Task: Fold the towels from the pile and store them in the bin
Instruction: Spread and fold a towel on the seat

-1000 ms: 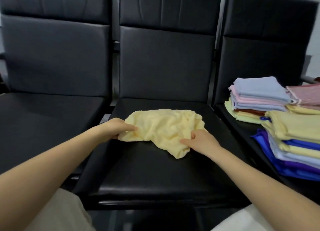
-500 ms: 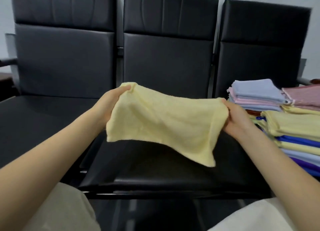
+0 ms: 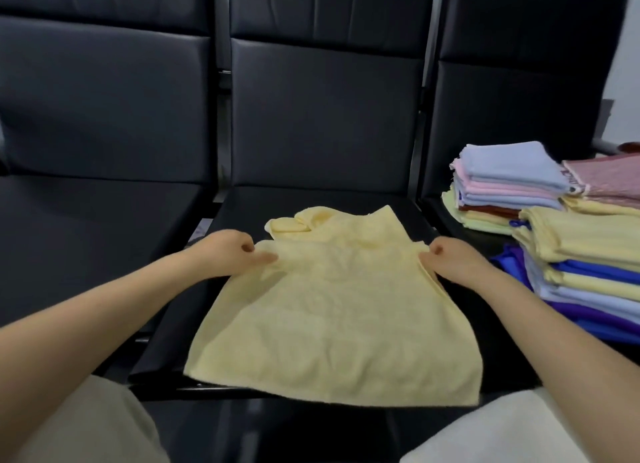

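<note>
Yellow towel (image 3: 332,324) spread on the middle seat (image 3: 346,202), its near edge overhanging the front. Left hand (image 3: 227,251) and right hand (image 3: 453,260) each pinch a side edge. Spreading step; next, probably fold in half.

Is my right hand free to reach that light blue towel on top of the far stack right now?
Probably not yet: the right hand is pinching the yellow towel. Nothing blocks the way to the light blue towel.
</note>
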The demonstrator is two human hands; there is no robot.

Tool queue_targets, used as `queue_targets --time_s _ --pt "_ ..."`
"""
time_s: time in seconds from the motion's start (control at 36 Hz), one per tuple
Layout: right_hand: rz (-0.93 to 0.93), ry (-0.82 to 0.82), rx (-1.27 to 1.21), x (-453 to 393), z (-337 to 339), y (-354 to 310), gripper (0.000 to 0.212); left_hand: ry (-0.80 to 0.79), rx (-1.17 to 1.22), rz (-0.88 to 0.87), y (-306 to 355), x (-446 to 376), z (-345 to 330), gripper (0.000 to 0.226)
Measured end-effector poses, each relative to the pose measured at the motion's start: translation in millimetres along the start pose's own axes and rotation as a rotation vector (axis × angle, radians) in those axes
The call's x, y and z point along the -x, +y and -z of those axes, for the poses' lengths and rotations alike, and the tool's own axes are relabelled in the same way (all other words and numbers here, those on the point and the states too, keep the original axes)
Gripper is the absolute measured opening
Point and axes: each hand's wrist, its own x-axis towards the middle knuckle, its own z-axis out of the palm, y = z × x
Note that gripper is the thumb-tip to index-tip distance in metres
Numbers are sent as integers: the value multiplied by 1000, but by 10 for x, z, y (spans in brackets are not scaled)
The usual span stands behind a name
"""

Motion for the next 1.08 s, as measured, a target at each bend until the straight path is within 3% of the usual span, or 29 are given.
queue_targets --time_s 0.17,0.28,0.36,0.5,0.61,0.69,0.78,0.97,1.08 --pt "82 246 -141 -221 -206 -335 28 124 38 98 172 -205 -176 54" --pt "29 183 -155 -445 -364 -491 54 131 90 27 270 -363 -284 58" --pt "-26 47 -224 -560 -388 -516 42 72 216 -52 408 -419 -324 59" --pt "30 111 -578 -468 -285 -477 24 22 343 -107 416 -427 -320 35" --pt "50 277 -758 -406 -100 -471 24 227 551 -172 373 -420 -151 30" --pt "127 308 -809 -311 -51 -563 21 402 550 -243 399 -365 -31 32" --pt "223 295 -825 -205 -56 -641 17 471 529 -276 419 -273 47 30" --pt "325 31 -846 -83 -91 -626 18 379 610 -168 299 -129 141 24" --pt "275 -385 -660 -90 -91 -557 39 240 558 -238 210 -73 166 26"
